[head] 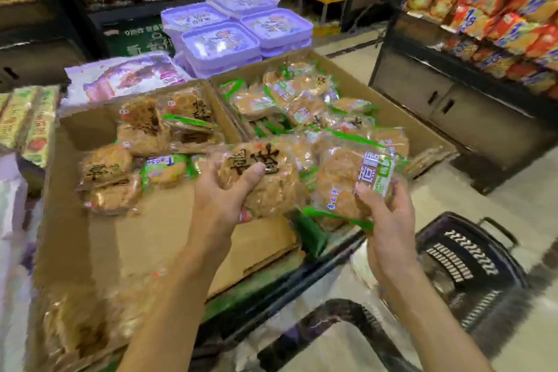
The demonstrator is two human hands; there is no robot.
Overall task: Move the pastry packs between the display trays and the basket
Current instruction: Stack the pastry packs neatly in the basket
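The left hand (223, 190) grips a clear-wrapped round pastry pack (259, 178) with black lettering; the right hand (389, 214) grips a green-trimmed pack (353, 184), both over the near edge of the cardboard display trays (169, 235). The crinkly film slips and the flaky discs crumble, so a light hold helps while lowering them into the slotted black basket (471, 263) on the floor.
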